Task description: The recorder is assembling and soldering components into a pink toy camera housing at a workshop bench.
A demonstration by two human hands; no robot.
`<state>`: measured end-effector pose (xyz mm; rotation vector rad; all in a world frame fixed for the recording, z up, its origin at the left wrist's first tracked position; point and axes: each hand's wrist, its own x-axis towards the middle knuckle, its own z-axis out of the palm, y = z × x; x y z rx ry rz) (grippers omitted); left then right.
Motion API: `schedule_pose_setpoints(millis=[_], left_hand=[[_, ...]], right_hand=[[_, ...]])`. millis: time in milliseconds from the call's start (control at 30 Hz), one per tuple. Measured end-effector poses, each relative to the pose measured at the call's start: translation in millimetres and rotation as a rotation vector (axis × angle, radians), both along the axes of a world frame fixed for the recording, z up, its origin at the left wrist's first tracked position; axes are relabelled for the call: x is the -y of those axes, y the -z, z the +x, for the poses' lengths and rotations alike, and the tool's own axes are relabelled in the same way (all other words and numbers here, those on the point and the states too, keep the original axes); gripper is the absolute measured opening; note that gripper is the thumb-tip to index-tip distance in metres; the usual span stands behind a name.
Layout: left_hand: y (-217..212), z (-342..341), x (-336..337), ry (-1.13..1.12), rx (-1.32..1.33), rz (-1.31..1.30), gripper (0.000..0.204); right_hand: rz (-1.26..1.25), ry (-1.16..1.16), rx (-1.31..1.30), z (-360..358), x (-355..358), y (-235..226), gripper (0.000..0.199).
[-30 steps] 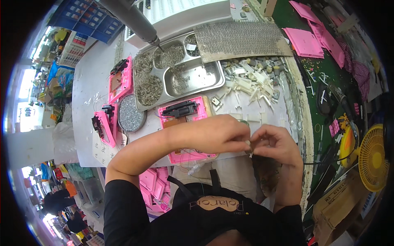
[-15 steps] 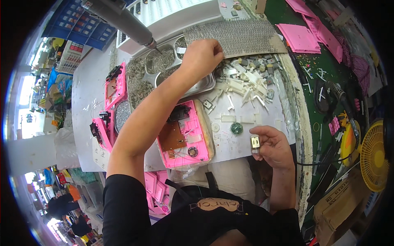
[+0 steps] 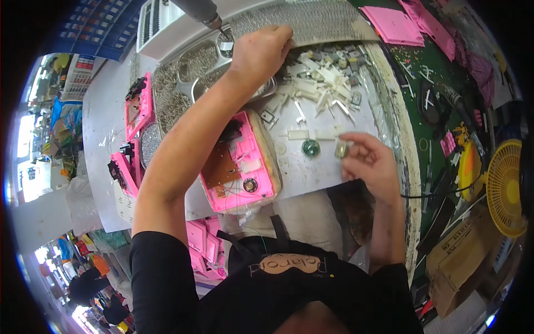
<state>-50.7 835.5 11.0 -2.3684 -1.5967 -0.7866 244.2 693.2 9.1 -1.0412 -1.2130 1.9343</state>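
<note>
My left hand (image 3: pixel 258 54) reaches to the near edge of a grey sheet covered in rows of small pins (image 3: pixel 300 25). Its fingers are curled together, and what they may hold is hidden. Between the fingertips of my right hand (image 3: pixel 374 166) is a small metal-cased motor (image 3: pixel 341 149). Just left of it lies a green round piece (image 3: pixel 311 147), with white plastic parts (image 3: pixel 314 134) laid in a line behind. A pink plastic casing (image 3: pixel 260 181) with a brown board and a small speaker rests on a pad, partly under my left forearm.
A metal tray (image 3: pixel 183 87) of small screws sits beyond my left forearm. Over it hangs an electric screwdriver (image 3: pixel 203 12). White plastic parts and motors (image 3: pixel 317 83) are heaped at the back. Pink casings (image 3: pixel 139 108) stand at left; a yellow fan (image 3: pixel 506 189) is far right.
The whole view has shifted, so the table sits higher and slightly left. My right hand has moved in closer to the green piece, turning the motor. My left hand stays at the pin sheet.
</note>
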Motion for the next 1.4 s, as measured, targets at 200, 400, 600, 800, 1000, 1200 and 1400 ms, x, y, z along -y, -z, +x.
schedule_pose_setpoints(millis=[200,400,600,800,1000,1200,1400], left_hand=[[-7.3,-7.8,-1.0,0.001,0.08,0.02,0.009],[-11.0,-19.1,7.2,-0.06,0.205,-0.205,0.015],[-4.8,5.1,0.9,-0.165,0.081,-0.268,0.02],[3.5,11.0,-3.9,-0.181,0.04,-0.221,0.018],[2.8,8.4,-3.3,-0.156,0.108,-0.131,0.02],[-49.7,7.8,35.0,-0.048,0.599,-0.218,0.012],[-87.4,-29.2,157.1,-0.011,0.963,-0.697,0.018]], right_hand=[[0.231,0.007,0.253,-14.3,-13.3,11.6,0.038],[0.252,0.002,0.281,-18.6,-11.2,10.9,0.039],[0.224,-0.031,0.248,-26.7,-7.0,7.3,0.04],[0.263,-0.037,0.224,-18.0,-5.4,0.1,0.039],[0.204,-0.005,0.22,-8.5,-9.9,-0.5,0.044],[0.379,-0.064,0.39,-17.9,-13.2,3.3,0.037],[0.559,-0.273,0.648,-38.0,-25.6,-10.6,0.033]])
